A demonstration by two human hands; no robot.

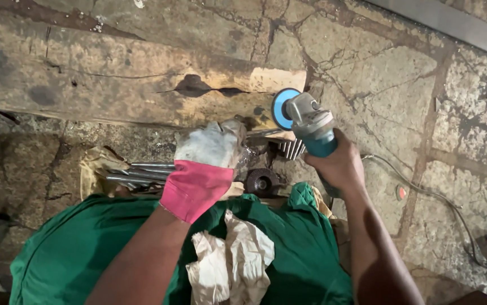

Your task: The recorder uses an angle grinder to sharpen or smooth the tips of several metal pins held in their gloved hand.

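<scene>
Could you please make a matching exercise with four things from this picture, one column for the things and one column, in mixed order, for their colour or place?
Things:
1. grinder disc
2. glove cuff on the left hand
3. wooden beam
4. metal rods

Colour or place:
A. lies across the stone floor, cracked near its end
B. pink
C. blue, at the tip of the tool in the right hand
D. in a bundle on the floor, under the left hand

Pairs: 1-C, 2-B, 3-A, 4-D
</scene>
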